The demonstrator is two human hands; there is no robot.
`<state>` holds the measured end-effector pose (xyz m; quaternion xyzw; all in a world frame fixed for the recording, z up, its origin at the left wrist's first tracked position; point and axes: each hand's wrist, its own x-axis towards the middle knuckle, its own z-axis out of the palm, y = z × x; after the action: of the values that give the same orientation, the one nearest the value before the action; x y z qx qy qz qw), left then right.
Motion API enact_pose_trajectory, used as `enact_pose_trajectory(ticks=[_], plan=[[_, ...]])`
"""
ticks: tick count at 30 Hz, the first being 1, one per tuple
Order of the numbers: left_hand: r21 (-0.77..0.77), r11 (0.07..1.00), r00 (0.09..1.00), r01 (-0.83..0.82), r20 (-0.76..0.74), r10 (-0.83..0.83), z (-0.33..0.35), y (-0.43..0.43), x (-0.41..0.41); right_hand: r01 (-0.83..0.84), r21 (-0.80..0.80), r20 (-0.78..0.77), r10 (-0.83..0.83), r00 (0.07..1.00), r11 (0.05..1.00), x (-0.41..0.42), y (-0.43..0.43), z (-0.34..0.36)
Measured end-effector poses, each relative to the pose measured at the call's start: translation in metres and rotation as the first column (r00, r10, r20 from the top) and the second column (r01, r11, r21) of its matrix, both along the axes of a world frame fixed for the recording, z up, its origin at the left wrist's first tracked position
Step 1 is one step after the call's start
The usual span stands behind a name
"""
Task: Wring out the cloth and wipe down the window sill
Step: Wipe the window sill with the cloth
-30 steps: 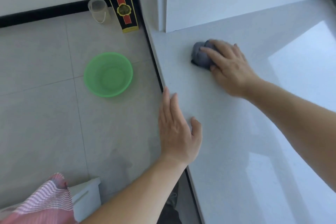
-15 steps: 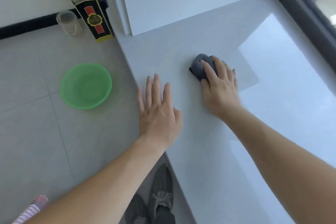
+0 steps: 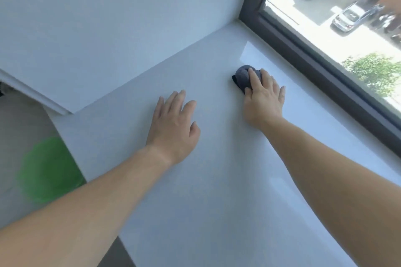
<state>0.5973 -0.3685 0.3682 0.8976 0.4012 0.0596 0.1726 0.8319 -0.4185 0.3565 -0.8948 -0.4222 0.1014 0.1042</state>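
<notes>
A bunched dark grey cloth (image 3: 242, 77) lies on the white window sill (image 3: 217, 180), close to the window. My right hand (image 3: 263, 98) presses down on the cloth, with the fingers laid over its near part; most of the cloth's right side is hidden under them. My left hand (image 3: 173, 128) rests flat on the sill, fingers spread, about a hand's width to the left of the right one, and holds nothing.
A dark window frame (image 3: 314, 67) runs along the sill's right side. A white wall (image 3: 108, 28) closes off the far end. Down on the tiled floor at the lower left is a blurred green basin (image 3: 47, 171).
My right hand has slid the cloth across the sill towards the window. My left hand moved from the sill's edge further onto it. The view swung right and the window came in.
</notes>
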Motion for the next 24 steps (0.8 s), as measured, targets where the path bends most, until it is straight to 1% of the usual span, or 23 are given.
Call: enact_pose_trajectory(ticks=[2, 3, 7, 9, 10, 13, 17, 19, 21, 23, 24], plan=[[0.012, 0.997, 0.996, 0.076, -0.046, -0.075, -0.002, 0.011, 0.013, -0.008, -0.014, 0.035, 0.008, 0.999, 1.000, 0.017, 0.007, 0.001], [0.020, 0.993, 0.991, 0.118, -0.062, -0.116, -0.003, 0.016, 0.020, -0.043, -0.010, 0.048, 0.043, 0.998, 0.999, 0.024, 0.009, 0.001], [0.009, 0.954, 0.946, 0.299, -0.135, -0.295, -0.008, 0.034, 0.048, -0.260, 0.046, 0.083, 0.256, 0.963, 0.964, 0.042, 0.010, 0.000], [0.013, 0.935, 0.922, 0.354, -0.170, -0.347, -0.013, 0.038, 0.055, -0.246, 0.053, 0.099, 0.240, 0.966, 0.968, 0.053, 0.009, -0.004], [0.025, 0.932, 0.920, 0.362, -0.172, -0.353, -0.015, 0.038, 0.055, -0.198, 0.054, 0.105, 0.191, 0.976, 0.979, 0.058, 0.009, -0.005], [0.047, 0.933, 0.924, 0.357, -0.164, -0.345, -0.016, 0.040, 0.056, 0.020, 0.073, 0.104, -0.027, 0.994, 0.997, 0.076, 0.004, -0.006], [0.037, 0.929, 0.919, 0.369, -0.163, -0.359, -0.015, 0.041, 0.059, 0.230, 0.081, 0.081, -0.237, 0.968, 0.970, 0.088, -0.033, -0.006], [0.035, 0.927, 0.918, 0.373, -0.162, -0.363, -0.016, 0.043, 0.059, 0.348, 0.085, 0.078, -0.354, 0.932, 0.934, 0.086, -0.058, -0.005], [0.039, 0.924, 0.914, 0.381, -0.165, -0.370, -0.016, 0.044, 0.058, 0.478, 0.091, 0.054, -0.483, 0.874, 0.874, 0.080, -0.066, -0.005], [0.048, 0.921, 0.913, 0.386, -0.163, -0.374, -0.017, 0.045, 0.059, 0.587, 0.098, 0.053, -0.593, 0.804, 0.804, 0.071, -0.047, -0.005], [0.053, 0.921, 0.914, 0.386, -0.156, -0.375, -0.018, 0.046, 0.059, 0.605, 0.092, 0.050, -0.611, 0.790, 0.791, 0.064, -0.030, -0.004]])
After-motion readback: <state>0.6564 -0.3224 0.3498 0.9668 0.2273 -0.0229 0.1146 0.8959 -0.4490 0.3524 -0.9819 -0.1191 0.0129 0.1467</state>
